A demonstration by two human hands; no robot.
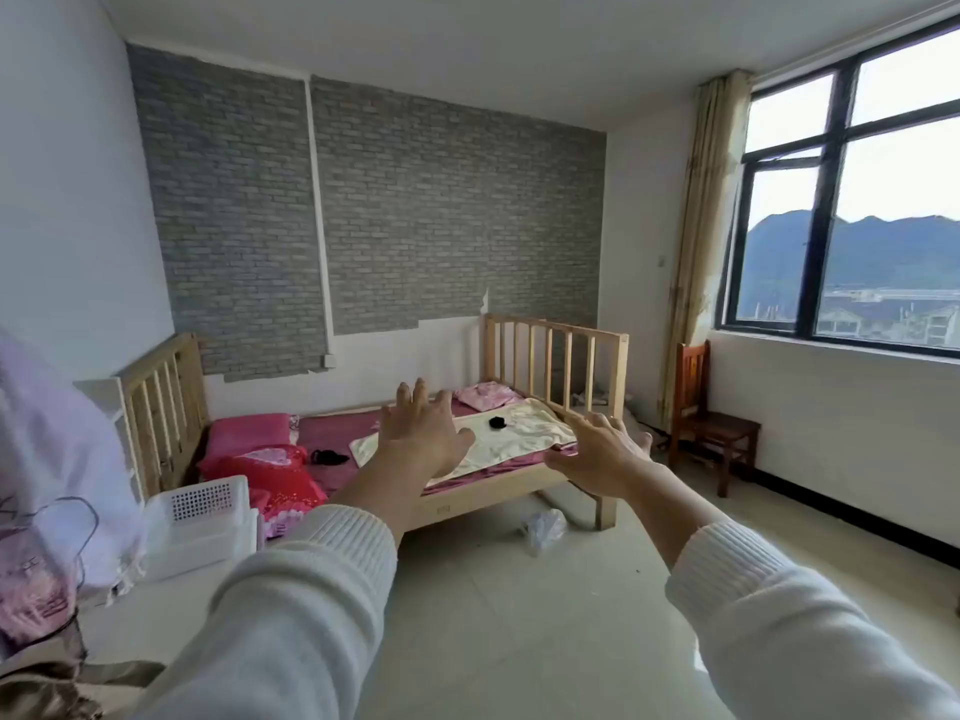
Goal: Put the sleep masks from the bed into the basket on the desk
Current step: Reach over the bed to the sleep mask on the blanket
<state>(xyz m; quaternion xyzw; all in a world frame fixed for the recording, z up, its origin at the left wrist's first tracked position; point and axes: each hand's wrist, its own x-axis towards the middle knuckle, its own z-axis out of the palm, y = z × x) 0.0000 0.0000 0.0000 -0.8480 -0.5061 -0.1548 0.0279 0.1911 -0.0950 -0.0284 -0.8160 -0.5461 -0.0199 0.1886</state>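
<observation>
A small wooden bed (467, 504) stands across the room against the brick-papered wall. One black sleep mask (328, 457) lies on the magenta sheet near the red pillows. A second black one (498, 422) sits bunched on the cream blanket. A white perforated basket (205, 517) rests on the white desk (156, 610) at lower left. My left hand (423, 431) and my right hand (602, 454) are stretched out in front of me, fingers spread, holding nothing, still well short of the bed.
A wooden chair (709, 426) stands under the window at right. A crumpled clear plastic bag (543, 530) lies on the tiled floor by the bed's foot. A pink veiled object (47, 491) stands on the desk at far left.
</observation>
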